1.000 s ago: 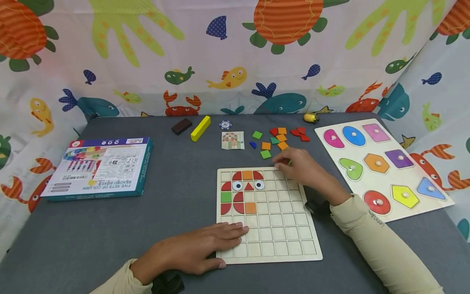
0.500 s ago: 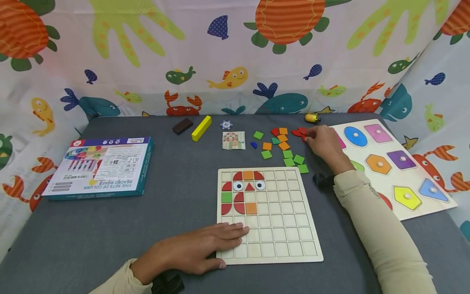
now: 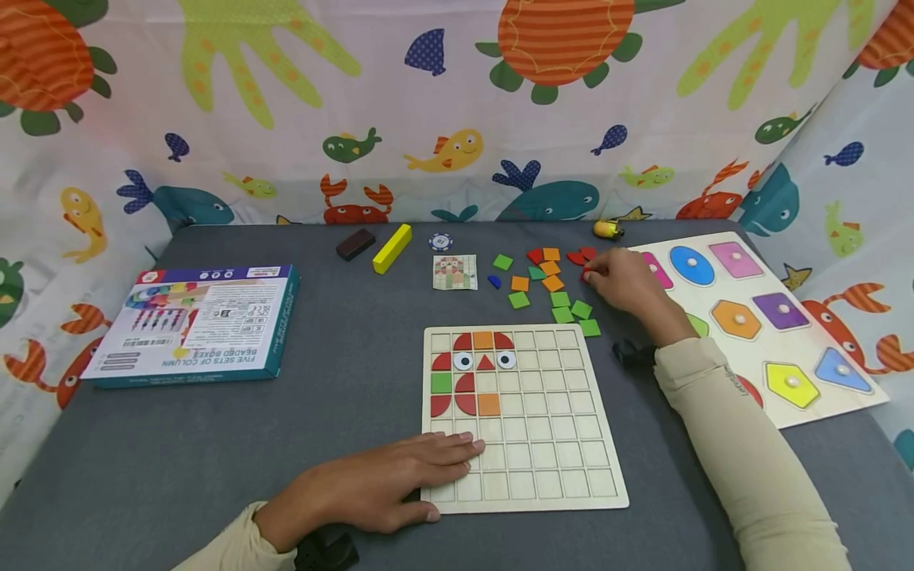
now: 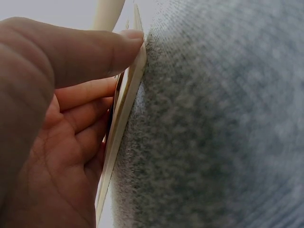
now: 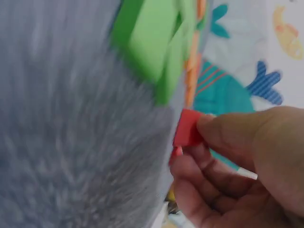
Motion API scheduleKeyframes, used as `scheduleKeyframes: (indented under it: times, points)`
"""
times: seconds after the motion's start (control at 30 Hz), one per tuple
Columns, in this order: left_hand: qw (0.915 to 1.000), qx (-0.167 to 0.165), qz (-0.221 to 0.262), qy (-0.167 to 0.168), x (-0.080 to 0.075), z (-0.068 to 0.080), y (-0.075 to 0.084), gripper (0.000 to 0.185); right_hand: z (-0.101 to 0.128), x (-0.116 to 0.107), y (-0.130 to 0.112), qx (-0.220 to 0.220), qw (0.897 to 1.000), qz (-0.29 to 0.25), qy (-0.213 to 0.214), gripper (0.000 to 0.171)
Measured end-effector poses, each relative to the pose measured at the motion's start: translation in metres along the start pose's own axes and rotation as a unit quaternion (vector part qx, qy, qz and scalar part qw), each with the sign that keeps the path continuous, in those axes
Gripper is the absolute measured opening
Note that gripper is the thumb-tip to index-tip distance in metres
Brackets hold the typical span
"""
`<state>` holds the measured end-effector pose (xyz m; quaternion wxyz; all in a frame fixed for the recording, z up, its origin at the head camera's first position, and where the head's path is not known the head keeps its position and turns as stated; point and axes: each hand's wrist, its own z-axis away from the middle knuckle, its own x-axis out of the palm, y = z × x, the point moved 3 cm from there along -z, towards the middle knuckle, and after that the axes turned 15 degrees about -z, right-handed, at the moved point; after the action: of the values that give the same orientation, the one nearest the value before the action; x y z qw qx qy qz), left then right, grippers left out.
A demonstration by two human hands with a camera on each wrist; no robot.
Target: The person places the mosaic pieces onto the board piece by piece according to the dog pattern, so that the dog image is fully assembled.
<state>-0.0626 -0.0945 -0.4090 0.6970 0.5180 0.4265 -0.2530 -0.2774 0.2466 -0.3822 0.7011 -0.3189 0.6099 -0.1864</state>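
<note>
Right wrist: small flat red tile (image 5: pixel 187 127), fingertip-pinched.

Box (image 3: pixel 193 325) left of grid board (image 3: pixel 524 416)

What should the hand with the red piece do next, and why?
Probably lift the red piece clear and carry it toward the grid board. The right hand already pinches it among the loose tiles, while the left hand rests flat on the board's near corner, steadying it.
</note>
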Motion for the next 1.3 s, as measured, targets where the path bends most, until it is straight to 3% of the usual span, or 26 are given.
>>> scheduleKeyframes:
  times: [0.2, 0.33, 0.43, 0.77, 0.93, 1.03, 1.17, 1.3]
  points:
    - [1.0000, -0.002, 0.003, -0.003, 0.001, 0.000, -0.001, 0.064, 0.019, 0.016, -0.026, -0.078, 0.996, -0.043, -0.029, 0.023]
    - [1.0000, -0.001, 0.003, -0.004, 0.001, -0.001, -0.001, 0.065, 0.033, 0.029, -0.044, -0.143, 0.987, -0.052, -0.052, 0.018]
    - [1.0000, -0.001, 0.005, -0.005, 0.001, -0.001, -0.001, 0.065, 0.044, 0.040, -0.057, -0.162, 0.980, -0.070, -0.089, 0.018]
    - [1.0000, -0.002, 0.007, -0.006, 0.001, -0.002, -0.002, 0.064, 0.074, 0.080, -0.085, -0.149, 0.960, -0.119, -0.204, 0.016]
    - [1.0000, -0.002, 0.007, -0.004, 0.001, -0.002, -0.001, 0.065, 0.083, 0.093, -0.094, -0.171, 0.964, -0.075, -0.191, 0.010]
    - [1.0000, -0.001, 0.005, -0.005, 0.000, -0.001, -0.001, 0.064, 0.084, 0.097, -0.096, -0.162, 0.968, -0.062, -0.180, 0.010]
    - [0.9999, -0.003, 0.004, -0.009, -0.001, -0.001, 0.000, 0.064, 0.082, 0.092, -0.094, -0.142, 0.971, -0.070, -0.180, 0.009]
    - [0.9999, -0.002, 0.006, -0.009, -0.001, -0.001, 0.000, 0.064, 0.070, 0.076, -0.085, -0.118, 0.976, -0.103, -0.153, 0.009]
